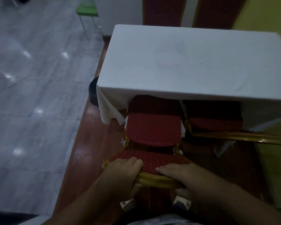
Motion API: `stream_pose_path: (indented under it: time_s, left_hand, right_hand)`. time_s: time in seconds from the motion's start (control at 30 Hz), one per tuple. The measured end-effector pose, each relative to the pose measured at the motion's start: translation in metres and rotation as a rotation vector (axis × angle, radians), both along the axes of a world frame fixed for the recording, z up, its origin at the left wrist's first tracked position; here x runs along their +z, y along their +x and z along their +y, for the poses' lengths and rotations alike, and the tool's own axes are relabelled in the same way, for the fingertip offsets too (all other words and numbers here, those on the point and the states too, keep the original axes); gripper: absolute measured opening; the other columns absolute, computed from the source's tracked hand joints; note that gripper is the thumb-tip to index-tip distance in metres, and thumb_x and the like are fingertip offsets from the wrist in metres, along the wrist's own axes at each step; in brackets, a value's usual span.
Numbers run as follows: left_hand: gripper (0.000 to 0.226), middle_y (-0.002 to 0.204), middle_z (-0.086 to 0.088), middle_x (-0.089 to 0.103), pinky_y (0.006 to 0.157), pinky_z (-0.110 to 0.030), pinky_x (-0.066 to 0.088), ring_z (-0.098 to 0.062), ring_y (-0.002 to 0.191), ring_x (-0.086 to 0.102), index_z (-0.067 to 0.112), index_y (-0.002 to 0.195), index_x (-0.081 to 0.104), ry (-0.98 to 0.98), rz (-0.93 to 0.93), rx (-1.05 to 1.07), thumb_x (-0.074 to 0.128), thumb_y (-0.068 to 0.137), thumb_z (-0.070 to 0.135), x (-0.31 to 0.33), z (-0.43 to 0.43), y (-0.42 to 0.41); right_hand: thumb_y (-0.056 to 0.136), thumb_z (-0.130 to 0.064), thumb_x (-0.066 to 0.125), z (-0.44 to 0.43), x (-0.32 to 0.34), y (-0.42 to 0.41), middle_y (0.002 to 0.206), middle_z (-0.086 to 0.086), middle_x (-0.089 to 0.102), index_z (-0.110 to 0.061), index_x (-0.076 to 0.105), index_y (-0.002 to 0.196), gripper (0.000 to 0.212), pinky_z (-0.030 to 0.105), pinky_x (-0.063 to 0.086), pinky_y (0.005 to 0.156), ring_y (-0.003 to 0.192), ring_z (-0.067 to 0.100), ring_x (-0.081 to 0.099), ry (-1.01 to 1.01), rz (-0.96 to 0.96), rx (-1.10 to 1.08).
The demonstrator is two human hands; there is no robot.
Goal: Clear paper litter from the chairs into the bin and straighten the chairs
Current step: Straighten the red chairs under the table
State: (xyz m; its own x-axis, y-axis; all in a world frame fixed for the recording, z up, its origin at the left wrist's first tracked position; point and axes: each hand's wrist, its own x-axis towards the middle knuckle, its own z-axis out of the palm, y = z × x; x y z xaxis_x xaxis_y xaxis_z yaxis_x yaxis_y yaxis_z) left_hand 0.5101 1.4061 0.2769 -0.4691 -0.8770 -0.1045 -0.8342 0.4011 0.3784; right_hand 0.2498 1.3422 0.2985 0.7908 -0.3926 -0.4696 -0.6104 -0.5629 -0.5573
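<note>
Both hands, left hand (125,169) and right hand (182,176), are closed around the top rail of a red chair (152,127) whose seat sits partly under the white-clothed counter (185,62). Pushing evenly should keep it square beside the neighbouring chair (214,120). A dark bin (93,93) stands left of the counter.

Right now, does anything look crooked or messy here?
Yes. The tablecloth hangs bunched and uneven at the table's near left corner, beside the red chair both hands hold. The second chair sits further under. No paper litter shows on either seat.
</note>
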Motion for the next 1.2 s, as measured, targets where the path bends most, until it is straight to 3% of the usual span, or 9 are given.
stream_pose_path:
  time_s: [0.07, 0.2, 0.3, 0.47, 0.6, 0.7, 0.8, 1.2]
  left_hand:
    - [0.031, 0.076, 0.011, 0.053, 0.053, -0.021, 0.03, -0.007, 0.058, 0.05, 0.029, 0.087, 0.044, -0.005, -0.042, -0.003, 0.053, 0.079, 0.058, 0.003, -0.007, -0.002]
    - [0.037, 0.086, 0.01, 0.054, 0.06, -0.028, 0.034, -0.012, 0.07, 0.055, 0.028, 0.093, 0.045, 0.044, -0.063, 0.048, 0.038, 0.079, 0.062, 0.01, -0.022, -0.007]
    - [0.036, 0.084, 0.007, 0.054, 0.058, -0.03, 0.036, -0.015, 0.067, 0.056, 0.025, 0.09, 0.047, -0.001, -0.054, 0.063, 0.04, 0.078, 0.058, 0.009, -0.033, -0.009]
    - [0.042, 0.085, 0.006, 0.055, 0.061, -0.034, 0.043, -0.017, 0.068, 0.055, 0.023, 0.094, 0.049, -0.04, -0.074, 0.151, 0.037, 0.079, 0.06, 0.007, -0.045, -0.012]
    - [0.029, 0.094, 0.01, 0.059, 0.078, -0.035, 0.042, -0.014, 0.084, 0.058, 0.028, 0.102, 0.051, -0.15, -0.081, 0.252, 0.05, 0.081, 0.047, 0.001, -0.035, -0.019]
    - [0.028, 0.102, 0.011, 0.06, 0.094, -0.045, 0.044, -0.013, 0.094, 0.057, 0.029, 0.105, 0.053, -0.181, -0.101, 0.326, 0.049, 0.082, 0.045, -0.008, -0.026, -0.028]
    - [0.028, 0.1, 0.009, 0.057, 0.093, -0.048, 0.042, -0.015, 0.092, 0.056, 0.028, 0.103, 0.055, -0.211, -0.124, 0.349, 0.046, 0.084, 0.046, -0.012, -0.029, -0.03]
    - [0.026, 0.096, 0.006, 0.05, 0.085, -0.048, 0.04, -0.019, 0.086, 0.049, 0.026, 0.101, 0.048, -0.189, -0.072, 0.375, 0.042, 0.085, 0.045, -0.018, -0.067, -0.03]
  right_hand:
    - [0.091, -0.027, 0.06, -0.007, -0.001, -0.003, 0.156, -0.023, 0.03, -0.044, 0.024, 0.152, 0.073, 0.024, 0.033, 0.11, 0.136, -0.002, 0.035, 0.008, -0.023, -0.022]
    - [0.092, -0.031, 0.061, -0.022, -0.009, -0.006, 0.152, -0.023, 0.037, -0.043, 0.028, 0.15, 0.068, 0.022, 0.036, 0.108, 0.131, -0.004, 0.04, -0.012, -0.061, -0.04]
    - [0.091, -0.035, 0.061, -0.032, -0.015, -0.008, 0.15, -0.022, 0.04, -0.044, 0.029, 0.149, 0.066, 0.029, 0.04, 0.107, 0.13, -0.003, 0.042, -0.063, -0.076, -0.068]
    - [0.093, -0.049, 0.057, -0.039, -0.017, -0.009, 0.143, -0.023, 0.046, -0.042, 0.039, 0.144, 0.054, 0.027, 0.04, 0.104, 0.128, -0.003, 0.043, -0.16, -0.098, -0.178]
    - [0.086, -0.072, 0.04, -0.012, -0.031, -0.013, 0.117, -0.019, 0.056, -0.04, 0.051, 0.124, 0.05, 0.034, 0.044, 0.084, 0.106, 0.006, 0.053, -0.478, -0.1, -0.426]
    - [0.09, -0.07, 0.031, 0.005, -0.04, -0.009, 0.112, -0.017, 0.054, -0.038, 0.053, 0.121, 0.05, 0.04, 0.039, 0.088, 0.103, 0.01, 0.049, -0.553, -0.081, -0.57]
    - [0.09, -0.07, 0.025, 0.0, -0.041, -0.006, 0.11, -0.014, 0.051, -0.037, 0.052, 0.121, 0.053, 0.042, 0.037, 0.086, 0.102, 0.012, 0.047, -0.546, -0.039, -0.552]
    - [0.09, -0.068, 0.034, -0.042, -0.036, -0.004, 0.107, -0.021, 0.041, -0.045, 0.044, 0.121, 0.04, 0.036, 0.028, 0.082, 0.1, 0.007, 0.039, -0.517, -0.008, -0.525]
